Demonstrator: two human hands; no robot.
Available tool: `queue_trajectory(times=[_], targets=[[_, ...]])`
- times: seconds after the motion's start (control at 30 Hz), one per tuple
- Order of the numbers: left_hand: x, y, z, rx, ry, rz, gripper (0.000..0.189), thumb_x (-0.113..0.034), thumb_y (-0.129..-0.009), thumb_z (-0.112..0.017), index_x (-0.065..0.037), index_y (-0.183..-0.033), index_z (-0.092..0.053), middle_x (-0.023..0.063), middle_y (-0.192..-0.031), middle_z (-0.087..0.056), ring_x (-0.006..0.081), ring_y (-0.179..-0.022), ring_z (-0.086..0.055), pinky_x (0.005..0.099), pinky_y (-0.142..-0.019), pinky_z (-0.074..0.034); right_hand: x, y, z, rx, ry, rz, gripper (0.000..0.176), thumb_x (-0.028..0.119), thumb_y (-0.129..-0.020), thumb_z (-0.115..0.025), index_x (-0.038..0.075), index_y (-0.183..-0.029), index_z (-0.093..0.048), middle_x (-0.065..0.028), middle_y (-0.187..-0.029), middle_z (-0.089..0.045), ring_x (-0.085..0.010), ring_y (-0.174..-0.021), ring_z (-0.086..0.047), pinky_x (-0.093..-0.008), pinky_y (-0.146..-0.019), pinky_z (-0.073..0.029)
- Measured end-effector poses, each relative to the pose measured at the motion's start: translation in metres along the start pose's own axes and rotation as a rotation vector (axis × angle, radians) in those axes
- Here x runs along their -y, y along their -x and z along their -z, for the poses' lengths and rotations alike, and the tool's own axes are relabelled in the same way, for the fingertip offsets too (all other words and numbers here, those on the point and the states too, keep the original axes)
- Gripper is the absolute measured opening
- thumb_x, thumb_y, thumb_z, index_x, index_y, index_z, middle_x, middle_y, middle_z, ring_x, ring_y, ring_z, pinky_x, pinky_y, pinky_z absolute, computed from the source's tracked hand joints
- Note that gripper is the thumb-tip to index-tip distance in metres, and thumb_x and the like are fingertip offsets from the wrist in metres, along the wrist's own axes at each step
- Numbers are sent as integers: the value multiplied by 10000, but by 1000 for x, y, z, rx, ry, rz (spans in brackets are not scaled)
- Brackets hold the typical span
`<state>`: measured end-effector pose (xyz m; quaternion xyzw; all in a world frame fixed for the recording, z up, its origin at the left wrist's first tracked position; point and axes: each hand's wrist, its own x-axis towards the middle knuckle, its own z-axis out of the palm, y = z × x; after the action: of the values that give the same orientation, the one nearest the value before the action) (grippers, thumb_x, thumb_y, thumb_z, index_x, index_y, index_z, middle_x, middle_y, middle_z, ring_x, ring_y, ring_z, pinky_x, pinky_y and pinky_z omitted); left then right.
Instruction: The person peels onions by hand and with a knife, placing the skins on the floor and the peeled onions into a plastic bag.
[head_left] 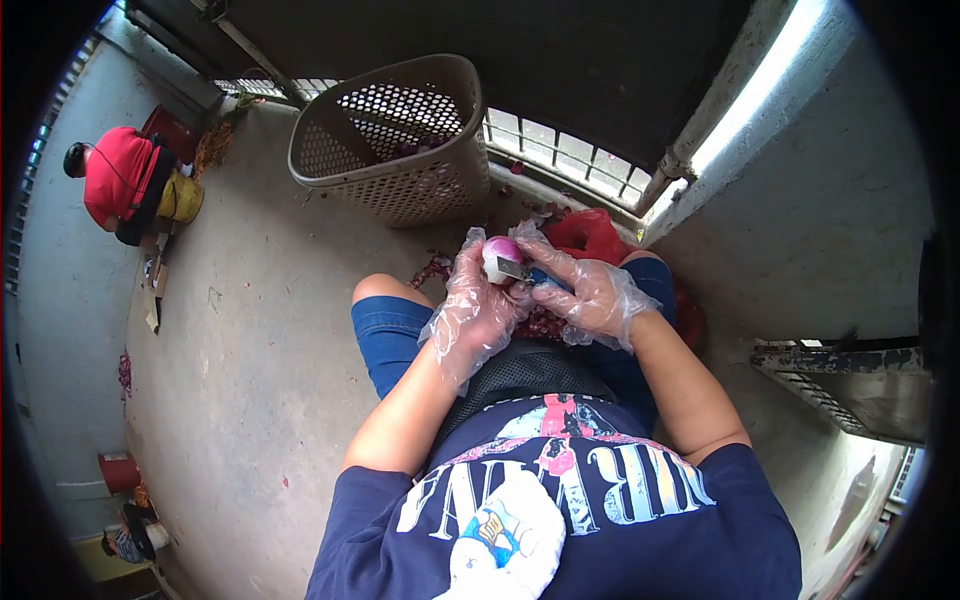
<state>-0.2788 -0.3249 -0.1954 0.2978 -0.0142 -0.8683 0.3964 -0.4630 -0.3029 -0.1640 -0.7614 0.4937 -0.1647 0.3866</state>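
Onion [502, 247], just one in hand, is sitting in front of the lap, its purple part facing far and its pale part facing near. One knife [513, 268] is running left to right across it, blade pointing left, blue handle pointing right. The left hand [470, 307] is curling around the onion; the right hand [596, 298], partly open, is gripping the handle. One basket [435, 190] is standing far left; two other people [118, 180] are appearing leftward, one far, one near.
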Motion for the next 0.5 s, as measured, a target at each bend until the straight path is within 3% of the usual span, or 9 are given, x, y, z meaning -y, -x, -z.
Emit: queue_trajectory(times=[0.07, 0.27, 0.47, 0.5], targets=[[1, 4, -5, -85, -28, 1, 469, -483, -889, -377, -83, -1077, -535, 72, -887, -571, 152, -581, -467, 273, -534, -464, -1, 0, -3, 4, -10, 7, 593, 493, -856, -458, 254, -1375, -300, -188, -1207, -523, -367, -1061, -525, -417, -890, -420], [-1, -1, -2, -93, -5, 6, 433, -471, -879, -408, -86, -1009, -559, 69, -829, -585, 146, -539, -463, 258, -493, -447, 0, -2, -9, -95, -96, 183, 481, 408, -886, -443, 248, -1336, -381, -114, -1256, -507, -365, -1108, -492, -402, -942, -402], [0, 3, 3, -102, -31, 17, 475, -503, -838, -440, -74, -995, -572, 110, -756, -592, 185, -547, -490, 285, -498, -446, -27, -11, -10, -216, -293, 60, 458, 400, -883, -452, 258, -1317, -410, -140, -1221, -533, -309, -1113, -518, -356, -935, -406], [-3, 5, 1, -51, -42, 28, 466, -494, -820, -452, -79, -991, -576, 138, -782, -589, 209, -546, -496, 304, -495, -447, -29, -11, -4, -223, -244, -39, 456, 401, -883, -454, 264, -1315, -413, -139, -1207, -544, -304, -1112, -521, -356, -933, -406]])
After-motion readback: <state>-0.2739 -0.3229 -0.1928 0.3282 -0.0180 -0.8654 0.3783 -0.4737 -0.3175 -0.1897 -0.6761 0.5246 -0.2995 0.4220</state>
